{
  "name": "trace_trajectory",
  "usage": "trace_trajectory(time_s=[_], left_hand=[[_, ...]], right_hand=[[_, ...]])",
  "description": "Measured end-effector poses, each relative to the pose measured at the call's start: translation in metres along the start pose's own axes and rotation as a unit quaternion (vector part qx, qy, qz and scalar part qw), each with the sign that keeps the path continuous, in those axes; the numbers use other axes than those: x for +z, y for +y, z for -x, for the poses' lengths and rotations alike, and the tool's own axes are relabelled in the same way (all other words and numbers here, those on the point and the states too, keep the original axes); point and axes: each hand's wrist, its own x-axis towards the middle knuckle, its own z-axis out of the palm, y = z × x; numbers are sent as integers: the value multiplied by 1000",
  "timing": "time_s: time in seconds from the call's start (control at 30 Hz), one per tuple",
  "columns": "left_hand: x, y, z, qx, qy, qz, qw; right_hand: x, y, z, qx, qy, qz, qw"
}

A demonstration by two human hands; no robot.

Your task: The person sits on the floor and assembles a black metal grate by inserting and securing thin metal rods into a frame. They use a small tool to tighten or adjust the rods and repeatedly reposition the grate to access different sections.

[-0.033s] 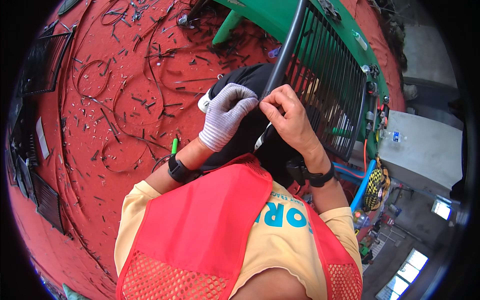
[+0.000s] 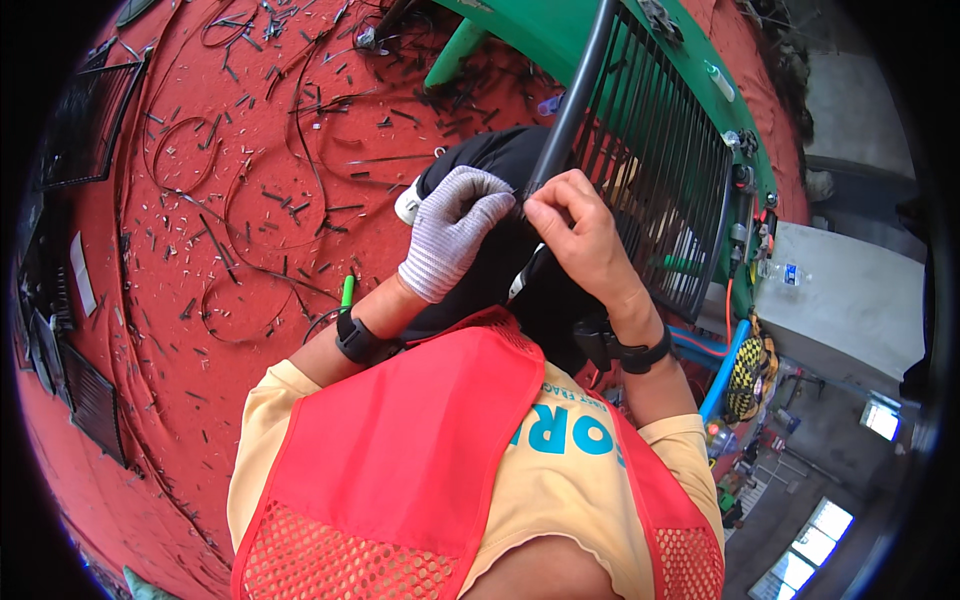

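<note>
A dark frame strung with rows of thin black strips (image 2: 660,150) leans across the green table edge in front of me, its thick black rail (image 2: 572,105) running down to my fingertips. My left hand (image 2: 455,228), in a pale striped knit glove, is closed in a pinch beside the rail's near end. Opposite it, my bare right hand (image 2: 583,235) pinches with thumb and forefinger next to the same corner. Whatever sits between the fingertips is dark and too small to name. My dark-clothed leg (image 2: 500,160) is beneath the hands.
The green table (image 2: 540,35) carries a white tube-shaped thing (image 2: 720,82) and tools along its right side. Black offcuts and long strips litter the red floor covering (image 2: 250,270). A bright green marker-like stick (image 2: 348,292) is left of my wrist. More black strung panels (image 2: 95,125) lie far left.
My right hand has shifted very slightly right, so the gap between the two sets of fingertips is a little wider. My left hand stays almost in place.
</note>
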Motion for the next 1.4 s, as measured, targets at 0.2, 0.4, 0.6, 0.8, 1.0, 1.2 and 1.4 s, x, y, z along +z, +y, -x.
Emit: trace_trajectory(time_s=[0.2, 0.4, 0.6, 0.8, 1.0, 1.2, 1.4], left_hand=[[5, -4, 12, 1, -65, -96, 993], [6, -9, 11, 76, -60, -229, 969], [4, -10, 13, 93, -59, -241, 964], [3, -11, 12, 94, -58, -240, 964], [2, -12, 13, 70, -65, -219, 971], [-1, -9, 14, 15, -75, -199, 977], [-1, -9, 14, -29, -71, -165, 983]], right_hand=[[-16, -8, 2, 171, -22, -173, 970], [-23, -20, 0, 145, -82, 27, 986], [-29, -29, -16, 229, -168, 16, 959], [-28, -30, -32, 267, -220, 85, 934], [-24, -26, -39, 160, -248, 197, 935], [-18, -31, -34, 84, -232, 298, 922], [-6, -37, -11, 14, -149, 340, 929]])
